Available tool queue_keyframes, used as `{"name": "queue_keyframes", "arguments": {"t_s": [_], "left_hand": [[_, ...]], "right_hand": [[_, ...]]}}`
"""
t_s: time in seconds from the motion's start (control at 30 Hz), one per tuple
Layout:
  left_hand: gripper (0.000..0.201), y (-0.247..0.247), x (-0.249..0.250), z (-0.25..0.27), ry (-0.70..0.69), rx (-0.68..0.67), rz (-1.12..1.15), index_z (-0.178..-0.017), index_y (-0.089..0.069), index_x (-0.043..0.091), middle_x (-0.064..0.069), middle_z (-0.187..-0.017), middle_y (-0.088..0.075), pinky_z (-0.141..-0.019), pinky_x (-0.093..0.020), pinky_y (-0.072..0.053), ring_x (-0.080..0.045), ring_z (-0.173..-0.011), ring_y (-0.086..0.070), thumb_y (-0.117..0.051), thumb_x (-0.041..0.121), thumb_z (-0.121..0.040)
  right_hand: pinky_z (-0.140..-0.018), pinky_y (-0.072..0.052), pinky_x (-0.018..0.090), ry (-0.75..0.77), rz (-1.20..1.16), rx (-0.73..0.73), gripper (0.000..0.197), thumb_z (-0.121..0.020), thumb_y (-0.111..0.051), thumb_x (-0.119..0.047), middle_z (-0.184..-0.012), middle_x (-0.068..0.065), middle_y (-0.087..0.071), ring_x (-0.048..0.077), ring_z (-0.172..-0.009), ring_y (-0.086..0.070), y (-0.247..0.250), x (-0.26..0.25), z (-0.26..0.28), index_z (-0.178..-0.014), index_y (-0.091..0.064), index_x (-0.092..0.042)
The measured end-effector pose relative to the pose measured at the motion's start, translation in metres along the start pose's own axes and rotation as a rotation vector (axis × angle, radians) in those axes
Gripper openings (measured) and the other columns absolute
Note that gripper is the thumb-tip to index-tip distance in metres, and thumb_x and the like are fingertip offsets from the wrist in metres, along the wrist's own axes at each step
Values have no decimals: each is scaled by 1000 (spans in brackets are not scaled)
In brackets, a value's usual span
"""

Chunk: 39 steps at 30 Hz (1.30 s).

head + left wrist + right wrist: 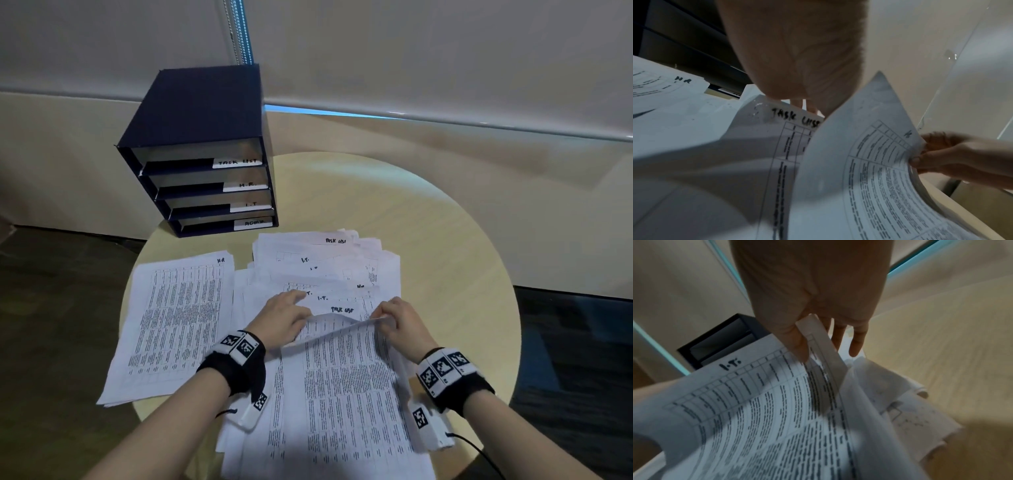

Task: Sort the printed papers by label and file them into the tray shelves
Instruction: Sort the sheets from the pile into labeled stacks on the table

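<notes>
The right hand point(399, 323) pinches the top sheet point(346, 377) at the bench's near edge, peeling it up to expose labels; the left hand point(286, 317) fingers lie flat, steadying the pile point(325, 274).

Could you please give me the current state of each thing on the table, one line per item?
Tray shelves: upright, four slots labelled TASK LIST, H.R., I.T., ADMIN; no papers seen inside.
HR pile: flat, set apart on the left.
Unsorted pile: fanned, mixed labels.
Lifted sheet: top edge raised, bowed.
Left hand: resting on the papers by the sheet's edge.
Right hand: pinching the sheet's corner.
</notes>
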<state>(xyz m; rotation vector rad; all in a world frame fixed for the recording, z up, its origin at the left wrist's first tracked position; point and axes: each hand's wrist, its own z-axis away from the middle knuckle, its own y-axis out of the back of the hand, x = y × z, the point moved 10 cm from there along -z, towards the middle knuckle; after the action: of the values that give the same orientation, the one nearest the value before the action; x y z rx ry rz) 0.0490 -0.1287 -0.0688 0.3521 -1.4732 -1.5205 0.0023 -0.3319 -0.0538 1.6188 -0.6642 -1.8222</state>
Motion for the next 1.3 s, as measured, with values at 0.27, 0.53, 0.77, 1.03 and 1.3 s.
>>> {"name": "queue_keyframes", "arguments": {"t_s": [0.27, 0.53, 0.77, 1.03, 1.3], "left_hand": [[29, 7, 2, 5, -9, 69, -135, -97, -70, 19, -6, -142, -40, -103, -40, -34, -23, -132, -30, -46, 36, -98], [31, 23, -14, -7, 140, 198, 262, -115, -57, 13, -2, -114, -53, -94, -30, -43, -17, -104, -55, -33, 27, -103], [32, 12, -39, -29, 326, 52, 169, -123, -53, 17, -3, -120, -46, -94, -35, -43, -24, -110, -54, -56, 26, -92], [29, 34, -24, -29, 252, 149, 29, -96, -62, 22, 6, -94, -56, -74, -30, -37, -17, -95, -50, -64, 48, -85], [15, 85, 10, -18, 16, 343, -84, -85, -51, 19, 4, -77, -58, -72, -36, -51, -17, -73, -54, -49, 27, -98]], "right_hand": [[-90, -41, 38, 122, 244, 10, 9, -83, -53, -12, -122, 1, -53, 23, -109, -48, -9, -40, -21, -89, -59, -13], [-94, -31, 36, 202, 385, -134, 27, -85, -55, -26, -124, -5, -57, 19, -116, -44, -38, -60, -33, -109, -62, -17], [-90, -36, 31, 112, 337, -266, 8, -78, -58, -21, -85, -6, -59, 16, -82, -52, -47, -59, -33, -75, -51, -23], [-76, -25, 25, 272, 320, -220, 16, -78, -55, -13, -80, -8, -55, 13, -76, -43, -51, -66, -8, -77, -43, -23], [-66, -35, 23, 199, 203, -136, 17, -84, -58, -20, -81, -2, -60, 17, -77, -53, -34, -64, -13, -75, -45, -21]]}}
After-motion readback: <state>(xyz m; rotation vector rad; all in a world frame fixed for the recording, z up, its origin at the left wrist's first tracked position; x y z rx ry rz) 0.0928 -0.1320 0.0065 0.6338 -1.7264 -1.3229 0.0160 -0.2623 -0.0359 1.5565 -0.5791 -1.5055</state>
